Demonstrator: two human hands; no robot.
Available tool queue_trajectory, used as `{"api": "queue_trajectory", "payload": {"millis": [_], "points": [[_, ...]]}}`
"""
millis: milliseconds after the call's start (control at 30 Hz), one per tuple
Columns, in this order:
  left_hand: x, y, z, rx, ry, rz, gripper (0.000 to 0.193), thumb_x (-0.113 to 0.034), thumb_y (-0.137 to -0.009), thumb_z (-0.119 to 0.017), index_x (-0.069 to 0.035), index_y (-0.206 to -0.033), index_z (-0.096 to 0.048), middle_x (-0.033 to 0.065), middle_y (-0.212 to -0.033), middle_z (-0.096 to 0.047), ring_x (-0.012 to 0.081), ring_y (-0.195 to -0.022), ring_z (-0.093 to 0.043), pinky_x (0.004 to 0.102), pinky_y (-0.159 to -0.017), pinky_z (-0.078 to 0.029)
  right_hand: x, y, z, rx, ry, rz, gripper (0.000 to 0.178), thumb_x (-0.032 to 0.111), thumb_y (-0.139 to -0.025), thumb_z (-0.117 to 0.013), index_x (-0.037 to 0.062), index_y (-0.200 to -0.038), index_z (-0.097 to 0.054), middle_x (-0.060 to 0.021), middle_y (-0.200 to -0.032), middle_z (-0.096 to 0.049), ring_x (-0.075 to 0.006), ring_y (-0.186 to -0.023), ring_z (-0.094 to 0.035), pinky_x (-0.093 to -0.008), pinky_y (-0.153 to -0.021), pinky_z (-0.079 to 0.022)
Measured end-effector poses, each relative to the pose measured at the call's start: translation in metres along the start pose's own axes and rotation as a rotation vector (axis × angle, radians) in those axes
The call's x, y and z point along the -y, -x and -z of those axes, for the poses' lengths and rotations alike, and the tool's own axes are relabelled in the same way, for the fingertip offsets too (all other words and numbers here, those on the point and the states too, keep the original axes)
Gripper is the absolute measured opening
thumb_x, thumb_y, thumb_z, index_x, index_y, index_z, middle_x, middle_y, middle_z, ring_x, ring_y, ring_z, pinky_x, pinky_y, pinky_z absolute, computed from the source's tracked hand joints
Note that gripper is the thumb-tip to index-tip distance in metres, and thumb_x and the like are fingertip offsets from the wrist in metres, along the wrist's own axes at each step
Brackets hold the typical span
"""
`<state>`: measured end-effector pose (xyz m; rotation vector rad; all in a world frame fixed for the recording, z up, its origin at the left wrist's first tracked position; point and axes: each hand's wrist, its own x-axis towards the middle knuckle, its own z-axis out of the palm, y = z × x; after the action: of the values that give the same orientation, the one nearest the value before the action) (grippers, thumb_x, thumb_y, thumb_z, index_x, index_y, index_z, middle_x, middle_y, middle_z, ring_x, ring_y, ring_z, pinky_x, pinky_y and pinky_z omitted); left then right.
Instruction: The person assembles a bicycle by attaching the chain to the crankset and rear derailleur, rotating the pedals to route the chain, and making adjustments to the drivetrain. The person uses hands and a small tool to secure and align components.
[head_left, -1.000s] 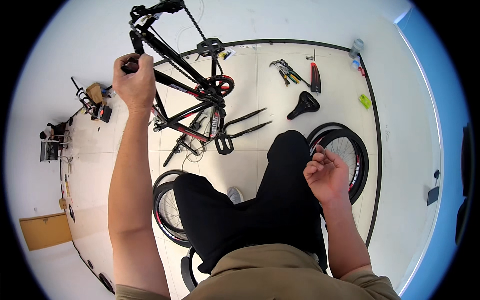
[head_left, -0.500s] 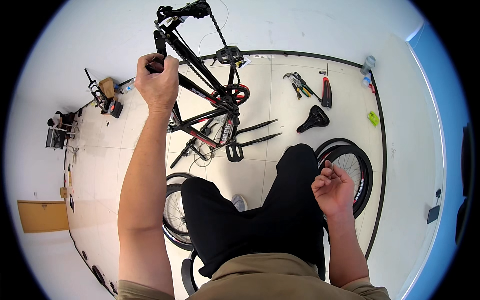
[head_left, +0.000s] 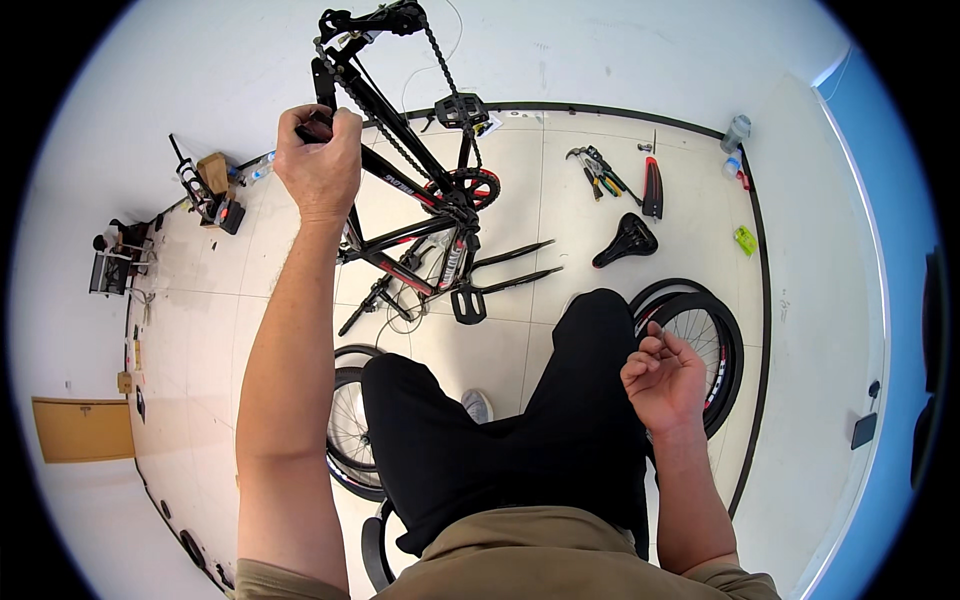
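Note:
A black bicycle frame (head_left: 400,186) with red and white markings stands tilted in front of me. My left hand (head_left: 318,165) is closed round one of its tubes at the upper left, below the rear derailleur (head_left: 400,18). The chain (head_left: 388,135) runs down to a red-and-black chainring (head_left: 480,188). Two black pedals are on the cranks, one pedal (head_left: 461,111) high and the other pedal (head_left: 468,304) low. The fork (head_left: 515,268) points to the right. Palm up above my right knee, my right hand (head_left: 668,378) has loosely curled fingers and holds nothing I can see.
A wheel (head_left: 728,365) lies right of my knee, another wheel (head_left: 345,420) at left. On the floor are a saddle (head_left: 628,240), a red-and-black mudguard (head_left: 653,188), pliers and other hand tools (head_left: 603,175), handlebars (head_left: 380,292) and a bottle (head_left: 737,132). A cardboard box (head_left: 213,172) stands far left.
The view has shifted very slightly. My left hand keeps its grip on the bicycle frame, and my right hand stays palm up in nearly the same place.

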<state>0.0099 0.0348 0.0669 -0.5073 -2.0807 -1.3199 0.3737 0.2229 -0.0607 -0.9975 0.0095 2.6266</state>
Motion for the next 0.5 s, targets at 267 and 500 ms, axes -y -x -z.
{"api": "queue_trajectory", "payload": {"millis": [267, 500], "points": [[0.0037, -0.0016, 0.0007, -0.021, -0.002, -0.035, 0.026, -0.021, -0.076, -0.071, 0.001, -0.086, -0.061, 0.0038, -0.065, -0.061, 0.0099, -0.058, -0.052, 0.0254, -0.060, -0.047, -0.0018, 0.0010, -0.0024, -0.010, 0.015, 0.011, 0.015, 0.014, -0.095, -0.055, 0.0029, -0.103, -0.061, -0.0013, -0.078, -0.057, -0.0125, -0.061, -0.048, -0.0286, -0.061, -0.043], [0.0047, -0.0009, -0.0013, -0.028, -0.007, -0.038, 0.025, -0.020, -0.076, -0.070, 0.001, -0.086, -0.061, 0.0039, -0.065, -0.062, 0.0099, -0.058, -0.053, 0.0258, -0.060, -0.048, -0.0020, 0.0015, -0.0017, -0.006, 0.015, 0.007, 0.015, 0.014, -0.095, -0.055, 0.0026, -0.104, -0.060, -0.0011, -0.077, -0.056, -0.0125, -0.061, -0.048, -0.0288, -0.061, -0.042]]}}
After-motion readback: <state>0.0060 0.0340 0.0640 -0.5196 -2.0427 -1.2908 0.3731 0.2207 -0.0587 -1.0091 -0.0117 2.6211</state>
